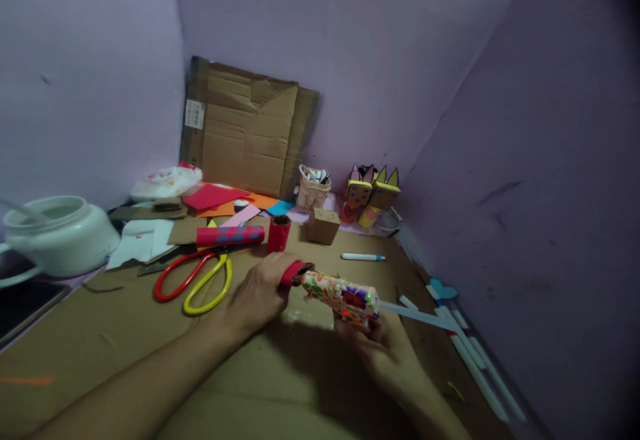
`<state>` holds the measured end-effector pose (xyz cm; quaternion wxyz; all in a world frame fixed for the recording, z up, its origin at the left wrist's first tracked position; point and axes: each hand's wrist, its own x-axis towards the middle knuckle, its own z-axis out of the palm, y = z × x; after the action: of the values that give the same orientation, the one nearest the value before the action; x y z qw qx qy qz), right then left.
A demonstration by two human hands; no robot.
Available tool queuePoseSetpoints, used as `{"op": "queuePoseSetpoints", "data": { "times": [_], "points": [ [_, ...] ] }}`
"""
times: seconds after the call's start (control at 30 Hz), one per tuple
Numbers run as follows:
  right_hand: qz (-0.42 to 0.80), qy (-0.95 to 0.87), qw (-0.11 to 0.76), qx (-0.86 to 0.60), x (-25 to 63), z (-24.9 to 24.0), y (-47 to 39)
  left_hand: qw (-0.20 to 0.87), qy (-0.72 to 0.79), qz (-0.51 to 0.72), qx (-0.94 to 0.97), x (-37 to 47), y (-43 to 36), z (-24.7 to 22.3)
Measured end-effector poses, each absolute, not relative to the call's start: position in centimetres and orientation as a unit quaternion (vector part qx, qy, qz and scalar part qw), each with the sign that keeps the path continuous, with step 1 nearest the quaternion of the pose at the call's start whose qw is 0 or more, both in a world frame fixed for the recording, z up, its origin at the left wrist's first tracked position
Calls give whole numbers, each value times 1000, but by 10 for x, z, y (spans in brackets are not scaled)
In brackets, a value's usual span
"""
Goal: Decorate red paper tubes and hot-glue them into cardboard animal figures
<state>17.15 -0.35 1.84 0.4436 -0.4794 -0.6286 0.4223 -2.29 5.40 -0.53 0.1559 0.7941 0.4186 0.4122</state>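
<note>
My right hand (373,343) is wrapped round a hot glue gun (343,297) with a floral pattern and a small red light. A translucent glue stick (420,315) sticks out of its back end. In my left hand (265,287) is a short red cardboard tube (296,273), its open end facing the gun. The gun's nozzle is at the tube's rim; whether they touch I cannot tell. Just beyond my left hand stands another red tube (279,233). A red roll with purple spots (230,235) lies to its left.
Scissors with red and yellow handles (207,283) lie at left, near a white pot (65,237). Behind are a small cardboard box (323,227), a white marker (363,257), coloured paper (215,198), decorated boxes (373,193) and leaning cardboard (245,130). Several markers (480,360) line the right edge.
</note>
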Motion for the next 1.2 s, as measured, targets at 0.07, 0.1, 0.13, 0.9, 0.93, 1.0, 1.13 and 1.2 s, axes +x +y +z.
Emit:
{"op": "queuePoseSetpoints", "data": {
  "times": [0.07,0.1,0.13,0.9,0.93,1.0,1.13,1.2],
  "points": [
    [434,-620,447,-477,171,19,-3,153,421,410,795,-23,54,-5],
    [440,-616,449,-476,171,19,-3,152,420,408,796,-23,54,-6],
    [438,-614,451,-476,171,19,-2,153,418,407,797,-23,54,-6],
    [225,-521,328,-755,201,-8,69,606,478,457,442,-15,56,8],
    [201,-523,308,-769,201,-1,68,603,474,461,446,-15,56,9],
    [148,-533,254,-794,200,16,63,596,472,462,457,-16,56,10],
    [94,-612,184,-763,182,46,66,582,499,451,457,-20,55,17],
    [223,-646,318,-657,163,48,79,576,500,446,469,-27,52,23]
  ]
}}
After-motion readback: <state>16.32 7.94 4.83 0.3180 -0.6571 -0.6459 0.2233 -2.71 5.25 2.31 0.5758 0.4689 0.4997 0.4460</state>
